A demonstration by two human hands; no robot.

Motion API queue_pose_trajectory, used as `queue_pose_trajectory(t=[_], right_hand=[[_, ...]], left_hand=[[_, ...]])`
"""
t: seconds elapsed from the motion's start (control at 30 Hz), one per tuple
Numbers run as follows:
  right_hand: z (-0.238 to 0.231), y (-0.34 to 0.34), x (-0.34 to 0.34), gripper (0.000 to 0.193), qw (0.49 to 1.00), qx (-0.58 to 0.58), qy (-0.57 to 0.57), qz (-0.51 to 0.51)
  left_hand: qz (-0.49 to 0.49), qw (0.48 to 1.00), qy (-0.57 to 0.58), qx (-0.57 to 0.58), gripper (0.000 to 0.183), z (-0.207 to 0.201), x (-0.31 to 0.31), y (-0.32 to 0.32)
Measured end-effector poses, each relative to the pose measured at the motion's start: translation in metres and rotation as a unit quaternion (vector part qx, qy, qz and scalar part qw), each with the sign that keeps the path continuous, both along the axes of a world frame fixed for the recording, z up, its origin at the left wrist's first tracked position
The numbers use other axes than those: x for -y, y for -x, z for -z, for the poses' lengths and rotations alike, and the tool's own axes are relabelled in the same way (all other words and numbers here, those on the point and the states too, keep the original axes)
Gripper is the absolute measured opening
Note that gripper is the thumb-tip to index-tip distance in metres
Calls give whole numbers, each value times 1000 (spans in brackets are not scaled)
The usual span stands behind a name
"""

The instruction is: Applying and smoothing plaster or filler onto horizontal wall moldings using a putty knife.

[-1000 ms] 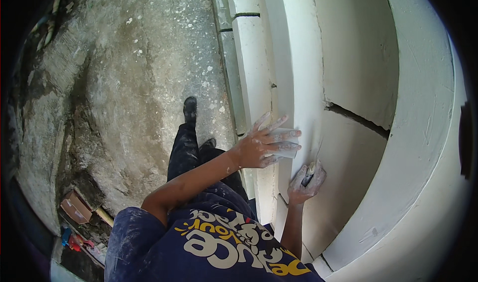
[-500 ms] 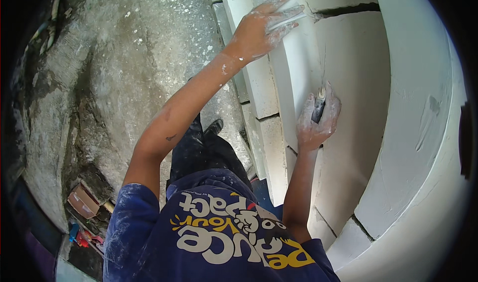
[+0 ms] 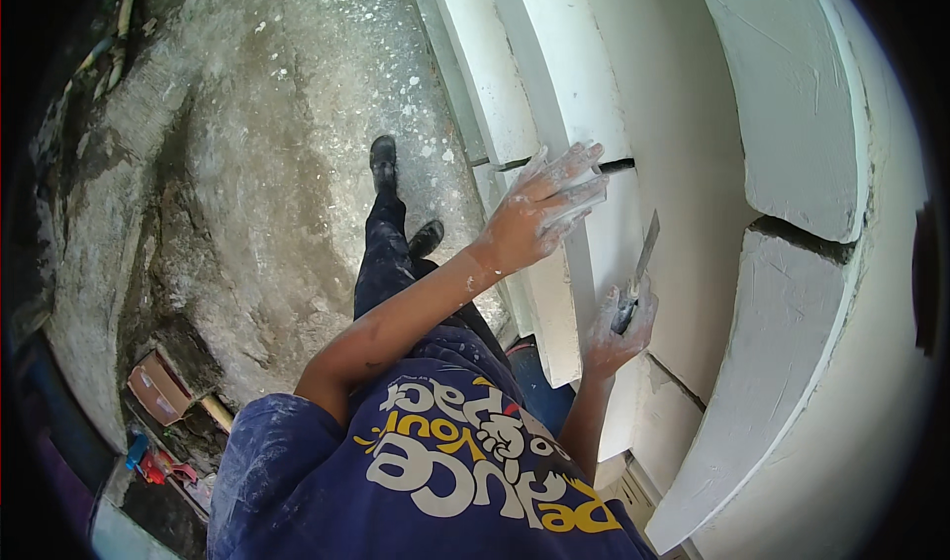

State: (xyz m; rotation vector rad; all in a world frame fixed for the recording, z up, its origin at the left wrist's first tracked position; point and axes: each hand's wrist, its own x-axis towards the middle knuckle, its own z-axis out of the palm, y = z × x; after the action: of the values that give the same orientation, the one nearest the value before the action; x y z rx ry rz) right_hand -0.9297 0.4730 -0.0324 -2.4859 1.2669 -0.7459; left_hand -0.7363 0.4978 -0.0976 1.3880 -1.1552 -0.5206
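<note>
Head view: a scraper (image 3: 649, 242), near the white ledge (image 3: 584, 90), sits in the right hand (image 3: 623, 330), fingers curled around its handle. The left hand (image 3: 539, 214) is over the ledge near a dark gap (image 3: 617, 165), fingers nearly straight and slightly spread; whether it holds anything is unclear. Compared with 0.5 s ago, the 2 hands are closer together, apparently sharing a stretch of ledge. Outward lie a rough floor (image 3: 267, 194) and a cardboard box (image 3: 158, 387).
</note>
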Motion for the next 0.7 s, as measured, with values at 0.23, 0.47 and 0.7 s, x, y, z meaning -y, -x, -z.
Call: queue_pose_trajectory(t=[0.23,0.47,0.7], right_hand=[[6,48,-9,30,995,47,74,38],[1,47,-11,34,998,19,56,-2],[-22,12,-9,38,998,33,-46,-31]], left_hand=[[-26,975,-2,221,52,-2,12,-32],[-109,993,0,-36,37,-22,-17,8],[-136,963,-93,-215,34,3,-84,11]])
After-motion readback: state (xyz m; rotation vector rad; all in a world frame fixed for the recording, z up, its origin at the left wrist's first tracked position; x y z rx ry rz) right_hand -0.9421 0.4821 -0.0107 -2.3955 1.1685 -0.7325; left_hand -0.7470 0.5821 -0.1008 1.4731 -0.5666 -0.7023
